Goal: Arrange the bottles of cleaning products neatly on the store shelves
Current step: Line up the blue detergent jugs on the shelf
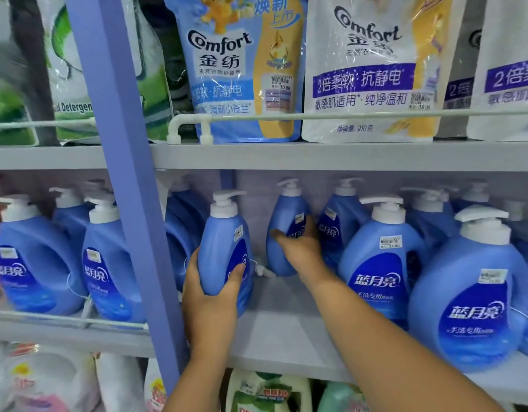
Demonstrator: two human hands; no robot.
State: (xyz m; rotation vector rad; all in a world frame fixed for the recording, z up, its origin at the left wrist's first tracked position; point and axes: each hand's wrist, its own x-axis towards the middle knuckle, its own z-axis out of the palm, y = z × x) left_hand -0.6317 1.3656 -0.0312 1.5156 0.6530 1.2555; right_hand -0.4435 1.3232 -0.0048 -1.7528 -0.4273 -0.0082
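The shelf unit (316,156) fills the view, grey boards crossed by a purple upright post (129,173) left of centre. On the top board stand big refill pouches (242,69), one blue and two or more white, held back by a thin white rail (346,115). The middle shelf (280,331) carries rows of blue pump bottles with white caps: large jugs (470,292) with handles crowd the right side, more blue bottles (37,257) stand left of the post, and the floor of the shelf is bare in the centre between them. The left hand (210,298) grips a slimmer blue bottle (225,248) from below and around its lower side, thumb across the label, holding it upright just right of the post near the front edge. The right hand (298,242) reaches deeper in and wraps around a second slim bottle (286,224) that tilts slightly, near the back wall and just beside another bottle (341,215) on its right. Both hands are apart, each clamped on its own bottle. Below, green and white bottles (265,391) show on the bottom shelf
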